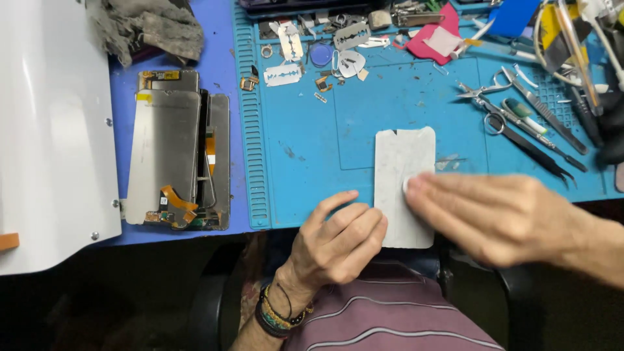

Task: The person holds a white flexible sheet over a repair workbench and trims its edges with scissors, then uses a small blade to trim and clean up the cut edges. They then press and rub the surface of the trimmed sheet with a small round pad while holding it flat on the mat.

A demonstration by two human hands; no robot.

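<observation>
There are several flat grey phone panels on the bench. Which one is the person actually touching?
The lone pale panel on the teal mat, under both hands; the others lie stacked untouched at the far left.

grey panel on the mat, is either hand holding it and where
Neither grips it: the left hand steadies the grey panel at its lower left edge; right hand fingertips press flat on top.

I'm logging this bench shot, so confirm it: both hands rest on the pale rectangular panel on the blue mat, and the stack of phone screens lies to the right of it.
One thing is off. The head view shows the stack of phone screens to the left of the pale panel, not the right. The rest holds: the left hand and right hand both rest on the panel on the blue mat.
</observation>
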